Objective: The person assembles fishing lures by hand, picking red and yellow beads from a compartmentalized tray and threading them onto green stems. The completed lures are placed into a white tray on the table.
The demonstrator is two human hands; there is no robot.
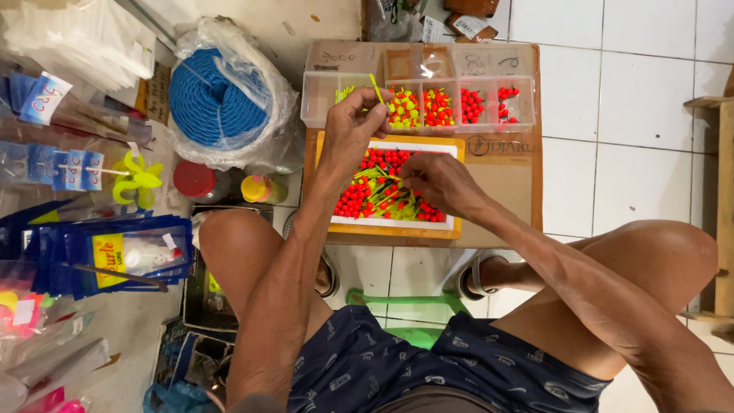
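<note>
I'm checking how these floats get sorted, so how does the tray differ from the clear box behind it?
The tray is open, orange-rimmed and white inside, without dividers; the clear box is see-through and split into compartments. In the tray the floats lie in one loose heap; in the box they sit in separate groups. The right hand reaches into the tray, while the left hand holds a yellow stick at the box. Both hold red and yellow floats.

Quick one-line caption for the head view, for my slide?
Seated person's left hand lifts a thin yellow stick toward a clear plastic compartment box, while the right hand picks among red-and-yellow floats in a white tray.
</note>
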